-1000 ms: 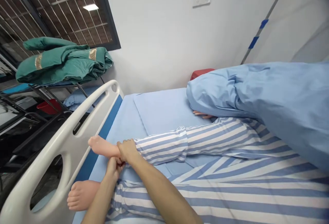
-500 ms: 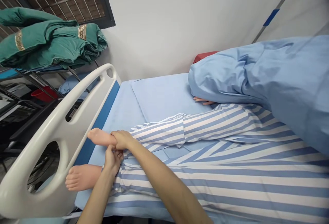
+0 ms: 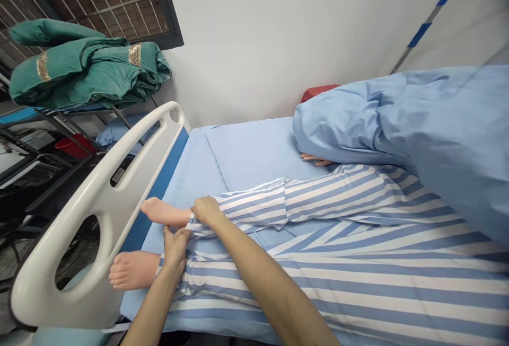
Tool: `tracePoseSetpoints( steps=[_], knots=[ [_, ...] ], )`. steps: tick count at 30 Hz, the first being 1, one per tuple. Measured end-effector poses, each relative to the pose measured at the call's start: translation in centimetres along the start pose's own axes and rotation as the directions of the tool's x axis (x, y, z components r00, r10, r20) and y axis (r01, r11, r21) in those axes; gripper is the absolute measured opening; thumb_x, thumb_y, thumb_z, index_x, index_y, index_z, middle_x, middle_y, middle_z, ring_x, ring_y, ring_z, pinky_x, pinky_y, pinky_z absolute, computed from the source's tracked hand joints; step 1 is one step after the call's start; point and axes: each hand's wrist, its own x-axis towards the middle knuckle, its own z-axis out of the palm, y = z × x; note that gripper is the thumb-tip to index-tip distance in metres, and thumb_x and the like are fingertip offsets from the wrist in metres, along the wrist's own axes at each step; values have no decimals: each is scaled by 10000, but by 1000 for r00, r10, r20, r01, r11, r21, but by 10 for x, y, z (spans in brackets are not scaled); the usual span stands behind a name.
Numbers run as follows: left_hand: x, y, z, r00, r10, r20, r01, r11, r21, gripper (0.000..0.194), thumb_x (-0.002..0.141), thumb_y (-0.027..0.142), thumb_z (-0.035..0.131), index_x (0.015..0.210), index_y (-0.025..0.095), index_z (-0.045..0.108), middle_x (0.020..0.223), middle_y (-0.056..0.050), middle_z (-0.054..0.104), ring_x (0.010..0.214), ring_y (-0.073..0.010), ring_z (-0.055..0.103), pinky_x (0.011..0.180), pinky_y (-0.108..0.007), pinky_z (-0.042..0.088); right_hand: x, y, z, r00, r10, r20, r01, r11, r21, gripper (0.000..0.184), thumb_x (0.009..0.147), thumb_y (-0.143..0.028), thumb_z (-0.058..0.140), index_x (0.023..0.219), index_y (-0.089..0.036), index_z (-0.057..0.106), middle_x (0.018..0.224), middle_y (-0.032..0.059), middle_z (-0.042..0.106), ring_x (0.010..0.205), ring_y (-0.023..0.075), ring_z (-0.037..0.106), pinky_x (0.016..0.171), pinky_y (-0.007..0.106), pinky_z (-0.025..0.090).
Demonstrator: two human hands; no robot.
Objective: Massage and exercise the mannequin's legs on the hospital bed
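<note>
A figure that looks like a manikin lies on the bed in blue-and-white striped trousers, with two bare feet showing. My right hand is closed on the trouser cuff at the ankle of the far foot. Below that ankle, my left hand has its fingers curled against the heel and the cuff's lower edge; what it grips is partly hidden. The near foot rests on the mattress beside my left wrist, toes pointing up and left.
A white bed end board stands just beyond the feet. Blue bedding is bunched over the upper body, with a hand poking out. Green padded clothing lies on a rack behind, near a red bucket.
My right hand has shifted from the bare ankle to the trouser cuff, and the cuff now reaches the ankle. My left hand has moved slightly down. The view has shifted a little.
</note>
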Motion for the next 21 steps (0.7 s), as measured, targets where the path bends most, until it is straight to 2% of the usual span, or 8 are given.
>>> tracePoseSetpoints(
  steps=[3, 8, 11, 14, 17, 19, 21],
  knots=[
    [-7, 8, -5, 994, 86, -66, -84, 996, 40, 944, 579, -27, 651, 1353, 193, 159, 760, 5, 645, 700, -128, 599, 695, -267, 456, 4, -3, 4, 1000, 0, -11, 0, 1000, 3, 261, 857, -270, 454, 974, -148, 653, 951, 133, 673, 929, 230, 611, 751, 320, 449],
    [-40, 9, -26, 972, 235, -26, -234, 972, 30, 745, 613, 95, 675, 1257, 266, 341, 1013, -30, 592, 924, -144, 589, 798, -259, 460, -3, -19, -5, 997, -35, -62, 35, 999, 0, 263, 883, -266, 415, 1002, -173, 630, 1021, 117, 646, 1001, 226, 558, 815, 334, 412],
    [-67, -4, -53, 958, 286, 29, -287, 957, 30, 549, 639, 213, 682, 1140, 239, 456, 975, -22, 603, 892, -155, 588, 795, -269, 474, -22, -36, -8, 978, -102, -181, 108, 994, 23, 272, 882, -263, 405, 1054, -170, 595, 1080, 119, 607, 1059, 229, 493, 877, 348, 376],
    [-86, -23, -89, 967, 253, -42, -250, 966, 67, 375, 648, 292, 678, 979, 199, 529, 839, -6, 616, 792, -141, 583, 730, -244, 478, -49, -54, -1, 941, -229, -248, 263, 958, 112, 275, 866, -260, 410, 1061, -161, 577, 1073, 95, 598, 1042, 205, 485, 907, 311, 361],
    [-88, -41, -123, 962, 208, -178, -197, 977, 80, 340, 637, 295, 677, 928, 205, 526, 822, 10, 610, 765, -123, 573, 705, -225, 468, -73, -74, 15, 925, -326, -196, 361, 913, 188, 366, 819, -325, 471, 1136, -152, 528, 1100, 86, 588, 1046, 211, 491, 914, 303, 366],
    [-82, -47, -137, 960, 177, -218, -168, 984, 59, 409, 626, 279, 682, 991, 223, 505, 895, 7, 616, 808, -126, 582, 739, -239, 467, -86, -86, 28, 933, -342, -109, 357, 913, 195, 462, 769, -379, 524, 1168, -147, 497, 1109, 100, 584, 1041, 244, 499, 888, 339, 387],
    [-73, -49, -143, 968, 137, -210, -135, 991, 21, 518, 596, 244, 699, 1063, 236, 476, 951, -2, 619, 857, -137, 593, 774, -259, 463, -95, -96, 39, 948, -318, -26, 317, 930, 184, 519, 725, -399, 561, 1166, -138, 482, 1087, 119, 590, 1014, 276, 514, 841, 373, 412]
  ],
)
